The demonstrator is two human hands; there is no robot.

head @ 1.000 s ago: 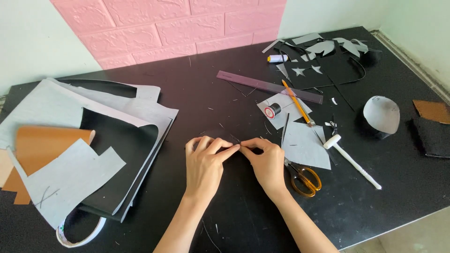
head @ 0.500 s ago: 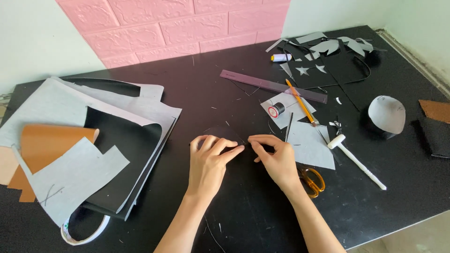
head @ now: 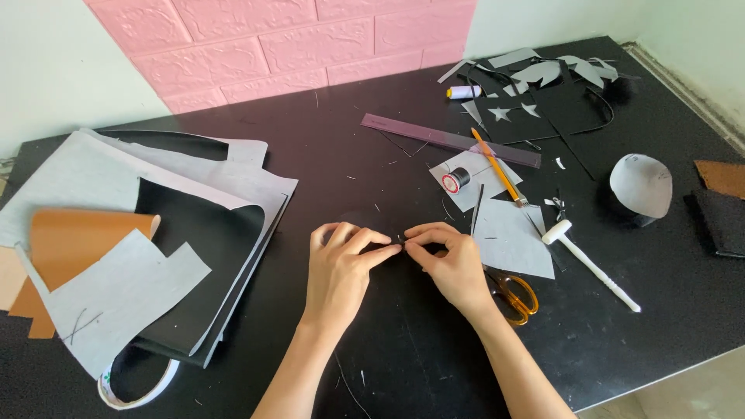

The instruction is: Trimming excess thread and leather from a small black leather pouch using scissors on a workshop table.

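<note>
My left hand (head: 339, 266) and my right hand (head: 452, 260) meet fingertip to fingertip low over the black table (head: 372, 178), just in front of me. Between the pinched thumbs and forefingers of both hands I hold a tiny dark piece (head: 401, 242); it is so small and so close in colour to the tabletop that I cannot tell its shape or what it is made of, only that it is thin and sits right where my fingertips join. My other fingers are curled in loosely. Just beside my right wrist lie orange-handled scissors (head: 515, 296), and next to that hand a grey sheet (head: 510, 242). A white mallet (head: 587, 262) lies further right.
</note>
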